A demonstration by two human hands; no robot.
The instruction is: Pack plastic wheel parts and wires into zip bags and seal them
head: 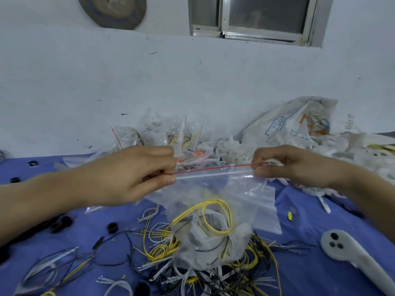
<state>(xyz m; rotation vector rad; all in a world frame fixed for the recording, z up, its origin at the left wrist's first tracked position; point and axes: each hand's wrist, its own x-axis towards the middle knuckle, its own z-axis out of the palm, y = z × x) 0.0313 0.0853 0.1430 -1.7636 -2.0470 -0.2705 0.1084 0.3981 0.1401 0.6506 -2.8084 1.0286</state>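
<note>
Zip bag (215, 201), clear with a red strip (213, 168) along its mouth, is held up above the bench (310, 274) between both hands, mouth uppermost and stretched nearly level. Left hand (128, 174) pinches the left end of the mouth, its fingers (164, 180) curled and closed tight on the plastic. Right hand (292, 165) pinches the right end in the same way, thumb and forefinger pressed together on the strip. Whether the seal is fully closed along its length cannot be told. Bag contents: coiled yellow and white wires (215, 214) and a white plastic part (205, 238), all sagging into the bottom of the bag. Directly beneath the bag lies a heap of loose wires (162, 251) in yellow, white and black, spread over the blue bench cover. Black rings (112, 227) lie on the bench at the left. A pile of filled bags (171, 135) stands at the back against the wall, beside a white sack (288, 122) and a heap of white plastic parts (342, 150) at the right. A white handle-shaped piece (346, 251) with dark spots lies at the near right.
</note>
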